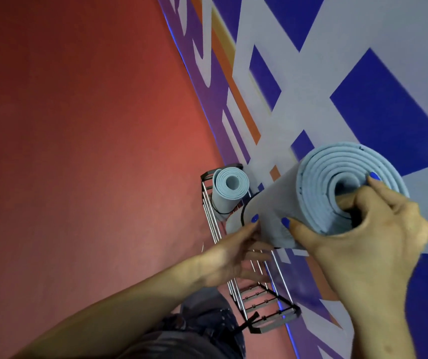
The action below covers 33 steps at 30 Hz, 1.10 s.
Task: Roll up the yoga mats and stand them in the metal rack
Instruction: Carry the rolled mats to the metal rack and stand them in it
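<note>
Both hands grip rolled mat (280,203) over metal rack (267,301): right hand (363,229) at top end; left hand (233,257) lower; second mat (227,190) upright in rack.

Single head view, worn camera, looking steeply down along painted wall (363,60) onto metal rack (259,301) at wall's foot; rack near centre, close below; red floor (78,151) left of rack; wide-angle, tilted horizon
</note>
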Tool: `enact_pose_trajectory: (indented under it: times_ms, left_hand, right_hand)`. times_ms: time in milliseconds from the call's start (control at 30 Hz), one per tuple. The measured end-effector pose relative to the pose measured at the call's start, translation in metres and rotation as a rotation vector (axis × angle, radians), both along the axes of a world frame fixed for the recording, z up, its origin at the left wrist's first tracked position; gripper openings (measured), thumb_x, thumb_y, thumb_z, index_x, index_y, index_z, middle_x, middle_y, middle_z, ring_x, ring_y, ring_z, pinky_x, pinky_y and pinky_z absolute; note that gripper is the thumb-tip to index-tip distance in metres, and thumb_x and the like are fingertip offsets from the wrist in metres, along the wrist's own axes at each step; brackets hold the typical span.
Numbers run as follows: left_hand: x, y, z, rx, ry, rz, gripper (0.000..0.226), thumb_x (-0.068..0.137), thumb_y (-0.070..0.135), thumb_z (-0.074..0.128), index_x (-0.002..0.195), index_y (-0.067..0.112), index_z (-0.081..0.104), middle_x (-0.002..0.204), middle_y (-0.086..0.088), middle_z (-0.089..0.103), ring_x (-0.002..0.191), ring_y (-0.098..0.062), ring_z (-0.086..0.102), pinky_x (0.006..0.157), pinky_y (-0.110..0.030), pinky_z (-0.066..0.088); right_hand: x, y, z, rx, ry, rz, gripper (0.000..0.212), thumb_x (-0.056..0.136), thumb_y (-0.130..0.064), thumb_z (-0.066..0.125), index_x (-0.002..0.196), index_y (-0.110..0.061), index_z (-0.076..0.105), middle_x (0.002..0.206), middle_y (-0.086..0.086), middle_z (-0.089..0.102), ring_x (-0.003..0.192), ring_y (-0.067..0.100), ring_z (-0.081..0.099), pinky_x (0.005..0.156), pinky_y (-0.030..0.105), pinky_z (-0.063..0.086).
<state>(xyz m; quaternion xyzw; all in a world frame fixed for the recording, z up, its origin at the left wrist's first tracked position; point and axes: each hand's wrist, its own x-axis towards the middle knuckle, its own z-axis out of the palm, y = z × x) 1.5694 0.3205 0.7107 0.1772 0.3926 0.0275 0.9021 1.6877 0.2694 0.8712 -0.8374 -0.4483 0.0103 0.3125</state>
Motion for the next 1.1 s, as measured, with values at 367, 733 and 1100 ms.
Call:
enact_pose_trajectory:
  times_ms: [367, 733, 1100]
  left_hand:
    - [-0.003, 0.003, -0.047, -0.231, 0.281, 0.141, 0.044, 0.099, 0.046, 0.041, 0.092, 0.006, 0.057, 0.084, -0.009, 0.060, 0.081, -0.023, 0.062, 0.061, -0.049, 0.058]
    - [0.037, -0.001, -0.087, -0.401, 0.211, 0.306, 0.020, 0.098, 0.022, 0.050, 0.096, 0.002, 0.052, 0.058, -0.016, 0.063, 0.065, -0.027, 0.066, 0.050, -0.050, 0.056]
    - [-0.027, 0.024, -0.140, -0.288, 0.400, 0.447, 0.018, 0.095, 0.033, 0.046, 0.099, 0.018, 0.057, 0.092, -0.009, 0.060, 0.083, -0.023, 0.058, 0.067, -0.047, 0.054]
  right_hand:
    - [-0.009, 0.007, -0.116, -0.258, 0.170, 0.101, 0.044, 0.057, -0.032, 0.087, 0.080, -0.012, 0.055, 0.124, 0.008, 0.052, 0.131, 0.015, 0.024, 0.110, 0.044, 0.014]
    - [0.027, -0.006, -0.168, -0.217, 0.157, 0.017, 0.041, 0.052, -0.021, 0.089, 0.074, -0.011, 0.056, 0.133, 0.021, 0.051, 0.135, 0.030, 0.032, 0.108, 0.046, 0.022]
    - [0.038, 0.006, -0.295, -0.347, 0.348, 0.077, 0.045, 0.056, -0.014, 0.089, 0.087, 0.002, 0.060, 0.134, 0.027, 0.043, 0.133, 0.037, 0.031, 0.108, 0.049, 0.030]
